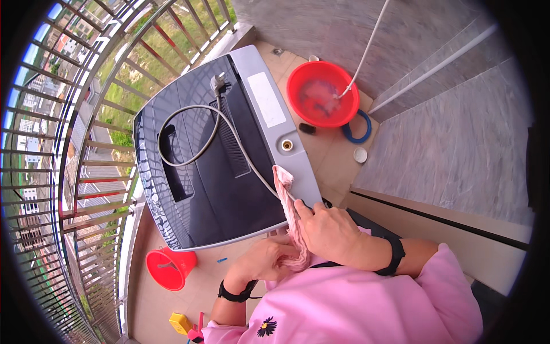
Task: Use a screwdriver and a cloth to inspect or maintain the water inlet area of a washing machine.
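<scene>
I look down at a top-loading washing machine [212, 189] with a dark lid and a grey control strip. A grey power cord [197, 123] with its plug lies looped across the lid and runs toward my hands. My right hand [329, 229] pinches the cord and presses a pink cloth [288, 209] against it near the machine's front corner. My left hand [266, 258] grips the lower end of the same cloth, close to my chest. Both wrists wear black bands.
A red basin [322, 93] with water and a white hose stands on the tiled floor behind the machine, next to a blue ring [358, 131] and a white cap [360, 155]. A red bucket [167, 268] lies lower left. Metal railing [74, 143] closes the left side.
</scene>
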Tool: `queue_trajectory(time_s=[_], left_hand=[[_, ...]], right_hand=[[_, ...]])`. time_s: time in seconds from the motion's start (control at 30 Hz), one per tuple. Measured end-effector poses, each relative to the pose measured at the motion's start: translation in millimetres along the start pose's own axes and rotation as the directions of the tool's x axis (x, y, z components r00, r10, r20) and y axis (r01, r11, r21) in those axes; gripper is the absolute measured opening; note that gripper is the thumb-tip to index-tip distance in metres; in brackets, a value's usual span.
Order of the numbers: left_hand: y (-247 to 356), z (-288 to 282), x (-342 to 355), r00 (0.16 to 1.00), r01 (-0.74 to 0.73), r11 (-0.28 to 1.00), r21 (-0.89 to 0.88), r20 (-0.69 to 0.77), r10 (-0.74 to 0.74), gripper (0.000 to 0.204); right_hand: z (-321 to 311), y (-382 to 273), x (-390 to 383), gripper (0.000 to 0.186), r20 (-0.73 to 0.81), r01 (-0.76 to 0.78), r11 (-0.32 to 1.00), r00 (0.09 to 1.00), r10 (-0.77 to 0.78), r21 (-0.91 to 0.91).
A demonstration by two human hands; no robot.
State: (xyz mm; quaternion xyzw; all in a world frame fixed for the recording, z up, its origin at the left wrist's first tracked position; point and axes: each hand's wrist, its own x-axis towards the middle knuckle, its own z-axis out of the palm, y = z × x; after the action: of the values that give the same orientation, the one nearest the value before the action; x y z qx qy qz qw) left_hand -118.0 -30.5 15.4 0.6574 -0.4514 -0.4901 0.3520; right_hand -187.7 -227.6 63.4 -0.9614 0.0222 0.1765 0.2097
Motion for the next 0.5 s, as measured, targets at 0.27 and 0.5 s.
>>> queue_trajectory(time_s=[0.27,0.5], left_hand=[[-22,17,9,0.844,-0.169,0.97,-0.172,-0.533,0.053,0.034],[-18,43,22,0.87,-0.177,0.894,-0.412,-0.49,-0.054,0.021]], right_hand=[[-1,-22,16,0.041,0.092,-0.013,0.992,0.995,0.025,-0.124],[-20,-10,19,0.027,0.127,0.113,0.99,0.987,-0.101,-0.087]])
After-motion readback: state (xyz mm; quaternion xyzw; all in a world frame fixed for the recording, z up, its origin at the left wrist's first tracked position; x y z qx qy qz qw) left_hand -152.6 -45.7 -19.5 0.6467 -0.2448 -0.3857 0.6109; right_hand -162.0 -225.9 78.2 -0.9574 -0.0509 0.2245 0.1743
